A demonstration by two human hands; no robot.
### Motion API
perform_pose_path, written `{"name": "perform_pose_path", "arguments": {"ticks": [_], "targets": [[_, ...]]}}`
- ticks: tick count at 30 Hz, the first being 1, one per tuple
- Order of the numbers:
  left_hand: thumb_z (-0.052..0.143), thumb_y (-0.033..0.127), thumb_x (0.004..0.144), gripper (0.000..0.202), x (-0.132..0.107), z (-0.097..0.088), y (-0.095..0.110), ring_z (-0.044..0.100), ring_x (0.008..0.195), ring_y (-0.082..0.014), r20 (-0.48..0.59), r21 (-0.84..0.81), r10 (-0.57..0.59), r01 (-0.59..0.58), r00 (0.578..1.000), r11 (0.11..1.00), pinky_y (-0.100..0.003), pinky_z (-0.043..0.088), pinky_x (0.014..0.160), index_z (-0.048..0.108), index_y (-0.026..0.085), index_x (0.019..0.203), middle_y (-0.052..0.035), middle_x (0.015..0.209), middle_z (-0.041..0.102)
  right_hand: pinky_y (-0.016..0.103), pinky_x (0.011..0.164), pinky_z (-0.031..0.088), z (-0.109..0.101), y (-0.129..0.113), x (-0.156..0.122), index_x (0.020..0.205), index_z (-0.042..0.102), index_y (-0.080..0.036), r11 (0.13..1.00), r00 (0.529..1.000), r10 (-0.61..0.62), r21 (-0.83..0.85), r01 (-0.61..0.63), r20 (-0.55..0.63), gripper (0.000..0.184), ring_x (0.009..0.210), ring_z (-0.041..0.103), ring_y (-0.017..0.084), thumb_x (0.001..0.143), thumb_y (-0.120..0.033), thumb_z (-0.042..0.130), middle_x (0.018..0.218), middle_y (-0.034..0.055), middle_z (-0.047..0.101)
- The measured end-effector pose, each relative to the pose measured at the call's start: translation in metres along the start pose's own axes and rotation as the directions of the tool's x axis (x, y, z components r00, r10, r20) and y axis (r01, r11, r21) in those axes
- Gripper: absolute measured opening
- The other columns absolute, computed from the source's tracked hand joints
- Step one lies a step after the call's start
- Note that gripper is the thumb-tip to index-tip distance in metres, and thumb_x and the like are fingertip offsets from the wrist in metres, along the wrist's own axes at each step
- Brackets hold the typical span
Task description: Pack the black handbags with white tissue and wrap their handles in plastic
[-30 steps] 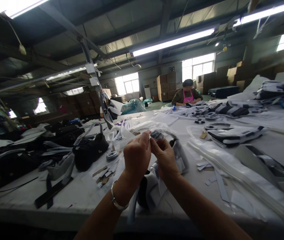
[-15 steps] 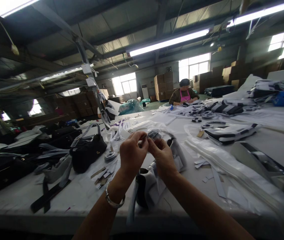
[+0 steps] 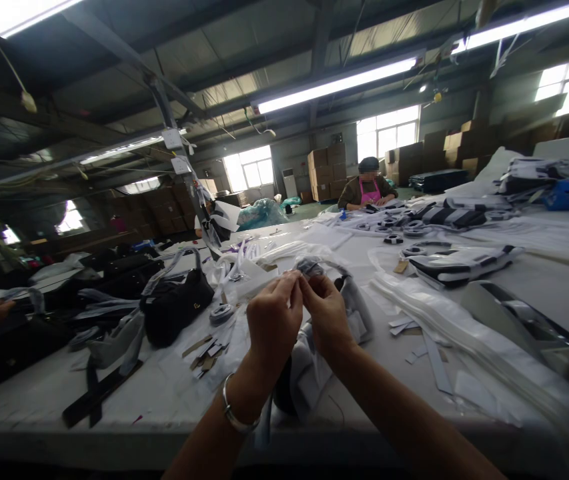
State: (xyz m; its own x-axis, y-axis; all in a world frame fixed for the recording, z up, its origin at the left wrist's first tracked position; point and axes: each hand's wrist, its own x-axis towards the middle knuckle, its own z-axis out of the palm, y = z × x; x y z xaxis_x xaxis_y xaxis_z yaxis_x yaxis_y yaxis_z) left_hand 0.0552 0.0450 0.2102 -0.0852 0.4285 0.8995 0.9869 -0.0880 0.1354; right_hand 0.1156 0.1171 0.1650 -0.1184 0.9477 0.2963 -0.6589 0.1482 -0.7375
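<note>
Head view: the left hand (image 3: 275,315) and right hand (image 3: 330,312) meet mid-frame, fingertips pinched together on what I cannot tell, over the grey bag (image 3: 309,383), seemingly light, soft, best held by its handle (image 3: 338,267).

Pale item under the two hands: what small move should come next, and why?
Perhaps ease the left hand slightly aside while the right hand holds steady, so the spot they work on shows. Their fingertips come together closely and hide whatever lies between them, and the hands also cover part of the pale item.
</note>
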Motion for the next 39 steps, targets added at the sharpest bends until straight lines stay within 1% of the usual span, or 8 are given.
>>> {"name": "perform_pose_path", "arguments": {"ticks": [4,10,19,22,25,27,35,39], "targets": [[0.053,0.013,0.093,0.031,-0.008,0.005,0.001,0.069,0.114,-0.0251,0.018,-0.024,0.04,-0.04,0.999,0.999,-0.036,0.055,0.098,0.072,0.015,0.117,-0.0121,0.123,0.072,0.032,0.08,0.051,-0.001,-0.001,-0.003,0.088,0.069,-0.019,0.998,0.998,0.009,0.063,-0.013,0.057,0.034,0.083,0.065,0.018,0.073,-0.046,0.082,0.085,0.0019,0.07],[0.054,0.02,0.095,0.033,-0.016,0.007,-0.003,0.065,0.119,-0.0298,0.049,0.041,0.056,-0.058,0.997,0.998,-0.044,0.054,0.099,0.069,0.017,0.125,-0.0138,0.133,0.066,0.031,0.084,0.051,-0.002,-0.01,-0.008,0.093,0.072,-0.02,0.976,0.982,0.101,0.176,-0.129,0.162,0.031,0.085,0.065,0.017,0.077,-0.046,0.08,0.09,0.0023,0.071],[0.062,0.031,0.092,0.02,0.011,-0.014,-0.017,0.07,0.104,-0.02,0.211,-0.353,-0.107,0.178,0.972,0.919,-0.031,0.053,0.093,0.074,0.025,0.108,-0.003,0.115,0.074,0.027,0.07,0.047,-0.012,-0.019,-0.003,0.084,0.075,-0.021,0.985,0.984,0.163,0.051,-0.167,0.072,0.031,0.069,0.054,0.011,0.067,-0.044,0.088,0.08,-0.0011,0.068],[0.068,0.04,0.087,0.032,0.028,-0.016,-0.033,0.069,0.102,-0.0229,0.436,-0.464,-0.162,0.376,0.885,0.802,-0.034,0.053,0.089,0.071,0.021,0.112,-0.0071,0.113,0.073,0.026,0.065,0.043,-0.015,-0.022,-0.004,0.085,0.076,-0.021,0.979,0.977,0.201,0.003,-0.202,0.065,0.033,0.066,0.049,0.01,0.067,-0.045,0.088,0.078,-0.0014,0.067],[0.07,0.049,0.083,0.044,0.039,-0.017,-0.045,0.068,0.098,-0.026,0.73,-0.491,-0.097,0.618,0.676,0.615,-0.035,0.053,0.082,0.07,0.016,0.112,-0.0106,0.108,0.074,0.025,0.062,0.039,-0.017,-0.024,-0.002,0.084,0.075,-0.022,0.978,0.974,0.207,-0.002,-0.208,0.091,0.031,0.064,0.046,0.009,0.066,-0.044,0.088,0.075,-0.0026,0.065],[0.072,0.051,0.08,0.048,0.042,-0.015,-0.049,0.068,0.098,-0.0261,0.813,-0.473,-0.058,0.715,0.58,0.516,-0.033,0.052,0.08,0.069,0.016,0.113,-0.0103,0.108,0.073,0.024,0.059,0.037,-0.018,-0.026,-0.001,0.081,0.074,-0.021,0.98,0.975,0.197,-0.014,-0.196,0.105,0.029,0.062,0.044,0.009,0.067,-0.042,0.088,0.071,-0.0037,0.063],[0.072,0.053,0.076,0.051,0.032,0.0,-0.04,0.067,0.082,-0.0221,0.828,-0.418,-0.189,0.805,0.528,0.42,-0.027,0.05,0.066,0.067,0.017,0.111,-0.0049,0.088,0.072,0.026,0.067,0.045,-0.026,-0.035,0.004,0.08,0.075,-0.02,0.977,0.975,0.088,-0.209,-0.044,0.202,0.03,0.067,0.056,0.013,0.072,-0.049,0.081,0.074,-0.0016,0.068],[0.076,0.052,0.072,0.06,0.027,0.001,-0.034,0.068,0.074,-0.0207,0.823,-0.409,-0.271,0.852,0.499,0.326,-0.025,0.05,0.059,0.063,0.019,0.12,-0.0038,0.088,0.074,0.031,0.077,0.052,-0.078,-0.051,0.013,0.099,0.078,-0.023,0.832,0.96,0.073,-0.548,0.092,0.272,0.034,0.083,0.067,0.018,0.082,-0.051,0.071,0.094,0.0024,0.076]]}}
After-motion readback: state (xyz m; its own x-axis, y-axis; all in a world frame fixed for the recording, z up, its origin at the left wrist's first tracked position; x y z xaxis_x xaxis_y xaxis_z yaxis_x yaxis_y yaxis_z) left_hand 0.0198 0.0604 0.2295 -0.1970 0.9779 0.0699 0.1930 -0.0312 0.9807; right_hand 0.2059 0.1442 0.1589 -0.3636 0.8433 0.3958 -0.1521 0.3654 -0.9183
